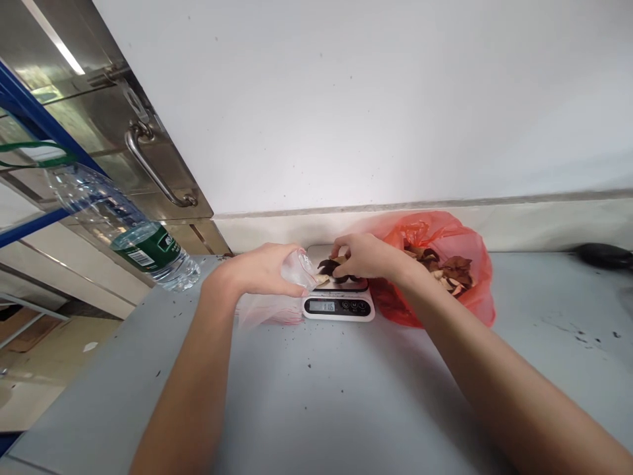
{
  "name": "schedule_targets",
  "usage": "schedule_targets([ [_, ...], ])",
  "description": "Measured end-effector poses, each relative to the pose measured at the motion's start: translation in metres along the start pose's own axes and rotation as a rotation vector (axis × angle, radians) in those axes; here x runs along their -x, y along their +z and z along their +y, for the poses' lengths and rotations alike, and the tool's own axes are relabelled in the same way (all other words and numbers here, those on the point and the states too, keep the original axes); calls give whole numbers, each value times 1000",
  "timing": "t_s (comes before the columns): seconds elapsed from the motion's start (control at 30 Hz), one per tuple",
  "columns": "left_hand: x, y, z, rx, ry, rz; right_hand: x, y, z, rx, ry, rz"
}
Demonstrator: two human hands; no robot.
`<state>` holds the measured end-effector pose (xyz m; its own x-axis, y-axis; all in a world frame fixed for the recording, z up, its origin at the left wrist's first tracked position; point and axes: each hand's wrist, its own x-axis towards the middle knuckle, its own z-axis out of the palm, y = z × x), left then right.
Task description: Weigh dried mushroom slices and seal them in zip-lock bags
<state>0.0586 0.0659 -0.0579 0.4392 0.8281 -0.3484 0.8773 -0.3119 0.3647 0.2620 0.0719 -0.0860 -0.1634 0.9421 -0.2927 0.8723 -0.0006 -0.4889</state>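
A white digital kitchen scale (339,307) stands on the grey table by the wall, its display lit with digits. Dark and pale dried leaf-like pieces (326,268) lie on its platform. My left hand (264,267) grips a small clear plastic bag (299,267), its mouth turned toward these pieces at the platform's left side. Over the platform, the fingers of my right hand (363,256) curl round some dark dried pieces. A stack of flat clear zip bags (271,310) with red lines lies left of the scale, partly under my left hand.
Right of the scale sits an open red plastic bag (482,264) of brown dried pieces. A large water bottle (143,247) stands at the table's left edge. A black object (603,255) lies far right against the wall. Dark crumbs dot the table (316,429).
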Motion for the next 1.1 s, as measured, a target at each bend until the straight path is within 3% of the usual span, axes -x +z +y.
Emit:
schedule_targets([
  [0.3,0,0,7,-5,-26,-25,-3,5,3,-15,-26,37],
  [0.67,-3,3,0,-9,-55,-29,2,-8,5,-138,-47,7],
  [0.83,-6,4,-2,42,-21,-18,9,-17,6,-258,-288,72],
  [1.1,2,-3,-4,246,257,13,17,-8,-8,-565,-650,-102],
])
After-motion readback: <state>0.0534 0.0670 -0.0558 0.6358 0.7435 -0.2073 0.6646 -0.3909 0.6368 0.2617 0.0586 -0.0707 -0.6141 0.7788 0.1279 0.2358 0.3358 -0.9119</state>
